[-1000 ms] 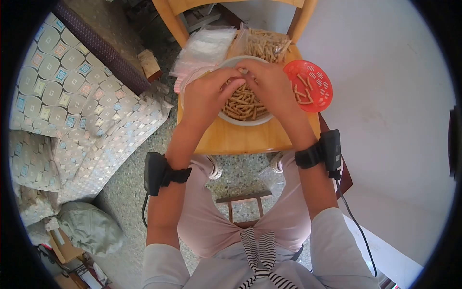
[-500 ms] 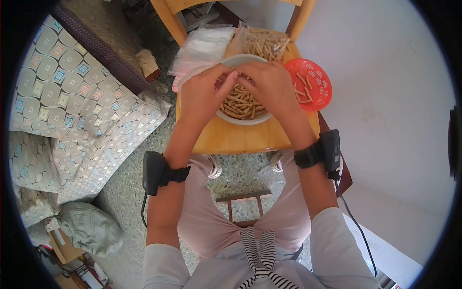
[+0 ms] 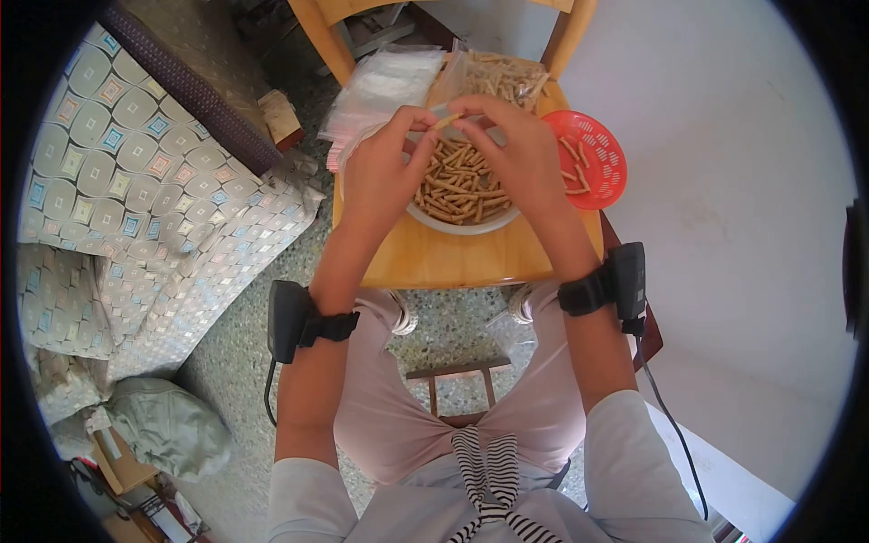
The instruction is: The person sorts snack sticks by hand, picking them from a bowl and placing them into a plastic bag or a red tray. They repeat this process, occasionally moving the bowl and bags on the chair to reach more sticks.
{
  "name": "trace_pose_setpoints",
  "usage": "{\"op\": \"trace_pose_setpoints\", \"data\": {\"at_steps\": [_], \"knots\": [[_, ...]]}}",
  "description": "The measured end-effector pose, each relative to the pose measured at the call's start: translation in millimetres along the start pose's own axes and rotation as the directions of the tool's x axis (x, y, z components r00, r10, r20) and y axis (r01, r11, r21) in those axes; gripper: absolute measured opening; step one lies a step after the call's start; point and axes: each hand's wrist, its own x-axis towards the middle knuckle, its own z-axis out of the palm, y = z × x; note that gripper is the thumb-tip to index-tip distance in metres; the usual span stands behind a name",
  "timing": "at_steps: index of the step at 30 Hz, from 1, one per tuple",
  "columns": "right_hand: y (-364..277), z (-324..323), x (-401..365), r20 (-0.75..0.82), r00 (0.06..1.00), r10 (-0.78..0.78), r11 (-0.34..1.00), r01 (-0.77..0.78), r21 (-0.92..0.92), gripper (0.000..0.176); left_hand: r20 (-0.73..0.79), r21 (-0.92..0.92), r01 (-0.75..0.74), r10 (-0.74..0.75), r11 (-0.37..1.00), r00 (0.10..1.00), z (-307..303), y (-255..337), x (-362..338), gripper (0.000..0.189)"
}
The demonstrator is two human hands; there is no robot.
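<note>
Between my two hands, above a white bowl, is a short tan stick, like a dried root piece. My left hand pinches its left end, and my right hand pinches the right end. The bowl below holds many similar tan sticks; its far rim is partly hidden by my hands. To the right of my right hand sits a red plastic basket with several sticks in it.
A wooden chair carries the bowl and basket. Toward its backrest lie a stack of clear plastic bags and a bag filled with sticks. A patterned fabric-covered seat stands at the left, a white wall at the right.
My hands have shifted slightly up and apart, with fingers straighter, and the stick between them now shows. More of the sticks in the bowl are visible.
</note>
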Motion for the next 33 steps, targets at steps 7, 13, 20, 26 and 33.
{"op": "trace_pose_setpoints", "data": {"at_steps": [7, 13, 20, 26, 33], "knots": [[-5.2, -1.9, -0.1, 0.109, 0.992, -0.07, 0.995, 0.061, 0.078, 0.019, 0.077, 0.091, -0.005, -0.002, 0.996, 0.997, 0.1, -1.2, -3.2, 0.019], [-5.1, -1.4, -0.5, 0.126, 0.984, -0.124, 0.992, 0.121, 0.032, 0.02, 0.106, 0.228, -0.092, 0.07, 0.969, 0.992, -1.1, 0.3, -5.3, 0.021], [-5.1, -5.4, 1.0, 0.039, 0.999, -0.012, 1.0, 0.012, 0.002, 0.02, 0.043, 0.105, -0.14, 0.137, 0.985, 0.99, -15.4, -1.4, 4.2, 0.018], [4.6, -9.0, -1.0, 0.298, 0.953, 0.043, 0.999, -0.05, 0.015, 0.022, -0.026, 0.008, -0.19, 0.191, 0.982, 0.981, -40.1, -2.5, 10.7, 0.015], [31.1, 3.7, -17.8, 0.468, 0.861, 0.197, 0.975, -0.125, -0.181, 0.028, -0.03, 0.271, -0.168, 0.183, 0.948, 0.983, -72.1, -25.5, 9.3, 0.013]]}}
